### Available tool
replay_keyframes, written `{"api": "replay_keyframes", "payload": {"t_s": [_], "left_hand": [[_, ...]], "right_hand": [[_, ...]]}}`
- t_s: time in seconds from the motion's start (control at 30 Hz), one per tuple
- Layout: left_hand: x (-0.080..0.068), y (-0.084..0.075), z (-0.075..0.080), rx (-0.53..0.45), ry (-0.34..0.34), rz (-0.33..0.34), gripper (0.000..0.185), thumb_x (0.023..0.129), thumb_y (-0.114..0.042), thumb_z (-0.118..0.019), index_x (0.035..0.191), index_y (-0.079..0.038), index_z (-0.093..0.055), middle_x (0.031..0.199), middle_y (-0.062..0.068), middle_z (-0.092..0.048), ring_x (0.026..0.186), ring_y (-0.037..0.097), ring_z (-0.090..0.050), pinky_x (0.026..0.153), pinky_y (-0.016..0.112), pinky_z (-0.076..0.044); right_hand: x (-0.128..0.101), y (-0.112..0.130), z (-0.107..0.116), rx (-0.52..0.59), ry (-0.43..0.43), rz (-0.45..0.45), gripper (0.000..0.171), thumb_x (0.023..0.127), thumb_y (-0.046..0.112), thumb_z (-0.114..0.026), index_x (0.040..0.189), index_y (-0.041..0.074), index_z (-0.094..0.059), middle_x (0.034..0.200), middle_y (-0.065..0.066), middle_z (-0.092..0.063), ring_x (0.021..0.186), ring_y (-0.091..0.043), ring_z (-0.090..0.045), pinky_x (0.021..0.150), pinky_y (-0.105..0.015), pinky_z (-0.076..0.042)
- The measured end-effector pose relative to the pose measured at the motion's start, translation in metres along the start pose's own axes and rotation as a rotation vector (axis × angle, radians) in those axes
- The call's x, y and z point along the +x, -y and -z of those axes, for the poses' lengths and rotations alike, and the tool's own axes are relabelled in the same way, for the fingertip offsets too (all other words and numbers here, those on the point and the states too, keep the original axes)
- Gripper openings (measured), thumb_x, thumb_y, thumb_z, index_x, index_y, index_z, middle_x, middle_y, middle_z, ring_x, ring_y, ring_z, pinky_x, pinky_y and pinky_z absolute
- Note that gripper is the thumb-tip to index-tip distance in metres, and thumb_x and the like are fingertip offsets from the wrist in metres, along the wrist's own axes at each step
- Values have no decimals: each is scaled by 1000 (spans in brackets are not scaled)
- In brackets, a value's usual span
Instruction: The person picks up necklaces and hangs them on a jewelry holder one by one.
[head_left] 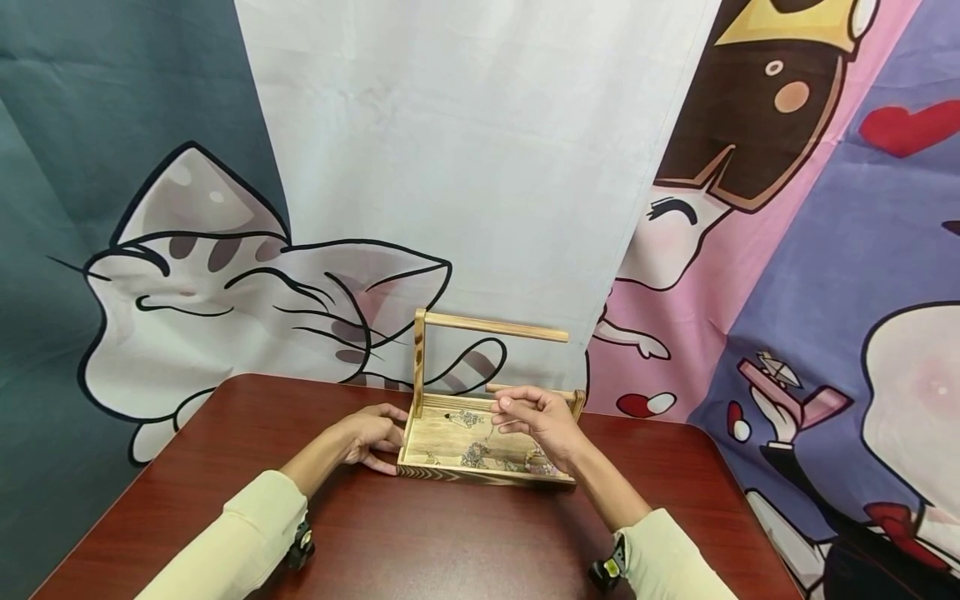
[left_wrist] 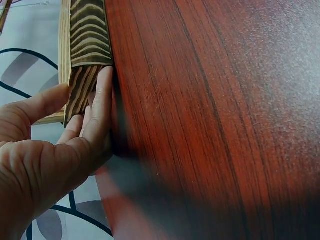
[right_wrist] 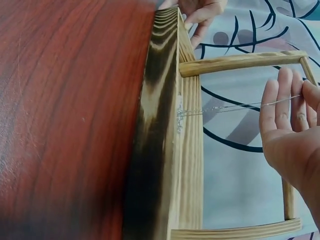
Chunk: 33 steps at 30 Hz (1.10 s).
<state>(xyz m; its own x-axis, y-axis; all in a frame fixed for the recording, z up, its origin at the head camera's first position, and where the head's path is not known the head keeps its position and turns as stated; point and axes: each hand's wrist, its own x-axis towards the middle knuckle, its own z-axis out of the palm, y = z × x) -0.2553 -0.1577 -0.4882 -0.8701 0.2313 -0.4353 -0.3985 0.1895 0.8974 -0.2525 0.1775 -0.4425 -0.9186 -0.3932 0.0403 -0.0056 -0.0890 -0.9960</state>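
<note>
**Thin chain drawn up from the wooden tray**

Nearest us lies the red-brown desk [head_left: 450, 533], with both cream sleeves reaching forward over it. The wooden tray [head_left: 480, 454] sits past the middle of the desk, its long axis running left to right across our view. Our left hand [head_left: 367, 437] steadies the tray's left end: the wrist view shows the fingers [left_wrist: 102, 105] held straight and pressed together against the scorched end wall, thumb on the inner side. Our right hand [head_left: 540, 417] hovers above the tray's right half, and its fingertips pinch a fine silvery chain [right_wrist: 235, 106], which runs taut from them down to the tray's floor. So the chain lies below and left of the right hand, which is the nearer one to it. Beyond, the tray's handle bar [head_left: 498, 327] stands over the back, before a cartoon backdrop [head_left: 225, 275].
</note>
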Motion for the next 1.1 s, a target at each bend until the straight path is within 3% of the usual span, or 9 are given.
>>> {"api": "replay_keyframes", "payload": {"t_s": [0.1, 0.27, 0.47, 0.73, 0.83, 0.93, 1.03, 1.1], "left_hand": [[0, 0, 0, 0, -1, 2, 65, 92, 12, -61, 153, 3, -42, 132, 27, -73, 107, 28, -75, 82, 53, -73], [1, 0, 0, 2, 1, -1, 65, 93, 12, -61, 154, 3, -42, 133, 27, -73, 105, 27, -76, 81, 53, -73], [0, 1, 1, 2, 0, -1, 65, 93, 11, -62, 154, 3, -42, 135, 28, -73, 104, 26, -77, 81, 52, -73], [0, 1, 2, 5, 2, -5, 66, 93, 11, -62, 154, 2, -42, 134, 28, -73, 104, 26, -76, 81, 52, -73], [0, 1, 2, 5, 2, -4, 66, 92, 11, -62, 154, 2, -42, 134, 28, -73, 105, 27, -76, 81, 52, -73], [1, 1, 2, 4, 3, -4, 65, 92, 12, -62, 154, 2, -42, 134, 28, -73, 104, 27, -76, 81, 52, -73], [0, 1, 1, 2, 3, -4, 64, 92, 12, -62, 153, 2, -42, 134, 28, -73, 103, 26, -77, 81, 52, -73], [0, 1, 0, 1, 2, -5, 64, 92, 12, -62, 153, 3, -42, 134, 28, -74, 102, 26, -77, 81, 53, -73]], "right_hand": [[1, 2, 2, -77, -35, 21, 37, 111, 8, -69, 140, -14, -67, 112, -4, -87, 101, -15, -83, 98, -38, -70], [1, 6, 4, -189, -77, 63, 33, 109, 11, -73, 134, -10, -73, 125, -19, -84, 107, -17, -84, 103, -36, -68], [1, 8, 2, -246, -68, 69, 35, 109, 12, -74, 135, -12, -72, 128, -5, -86, 110, -10, -82, 113, -40, -64], [-1, 14, -2, -262, -69, 67, 32, 108, 14, -75, 132, -8, -75, 129, -8, -85, 118, -18, -82, 107, -21, -61], [-2, 19, -1, -266, -68, 66, 31, 108, 15, -75, 132, -6, -76, 127, -5, -86, 104, -9, -79, 88, -16, -60], [-2, 23, 1, -266, -87, 59, 30, 108, 14, -75, 132, -4, -76, 116, 3, -88, 77, -5, -65, 67, -16, -48], [-2, 28, 3, -235, -110, 35, 30, 108, 12, -75, 133, -4, -76, 105, 7, -88, 65, -7, -48, 61, -19, -40], [-1, 31, 4, -203, -119, 18, 28, 108, 13, -75, 132, -1, -77, 104, 7, -88, 62, -6, -43, 60, -20, -37]]}}
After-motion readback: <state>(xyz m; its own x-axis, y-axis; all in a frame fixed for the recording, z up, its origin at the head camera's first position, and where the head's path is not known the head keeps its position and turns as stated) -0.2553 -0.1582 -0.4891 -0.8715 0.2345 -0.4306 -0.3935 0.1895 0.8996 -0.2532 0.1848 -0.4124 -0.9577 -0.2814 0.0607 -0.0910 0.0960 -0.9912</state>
